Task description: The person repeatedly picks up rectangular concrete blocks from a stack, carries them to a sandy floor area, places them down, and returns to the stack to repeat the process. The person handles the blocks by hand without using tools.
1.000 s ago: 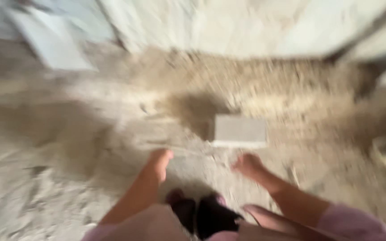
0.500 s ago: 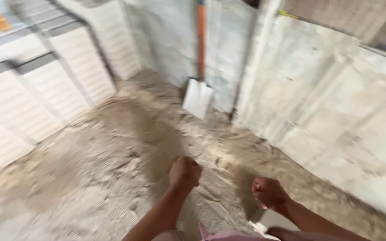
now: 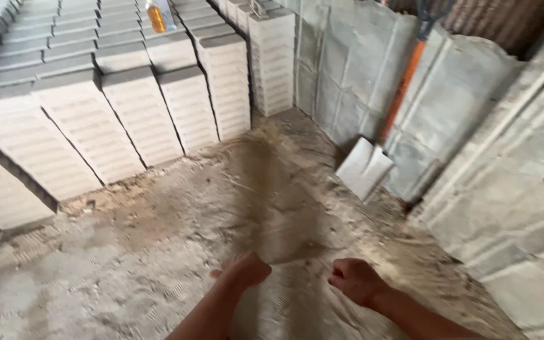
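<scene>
Basically, both hands hang empty over the sandy concrete floor (image 3: 158,252). The left hand (image 3: 245,271) has its fingers curled in loosely, holding nothing; the right hand (image 3: 355,280) is balled the same way, also empty, just to the right of it. A dark damp streak of sand (image 3: 272,195) runs from beneath the hands toward the far corner. Far right of the hands, well apart, a shovel (image 3: 365,167) with an orange handle leans against the grey block wall (image 3: 347,69), blade down on the floor. Left and far, rows of stacked pale concrete blocks (image 3: 140,107) stand on edge. An orange bottle (image 3: 155,16) sits on top of them at the far end.
</scene>
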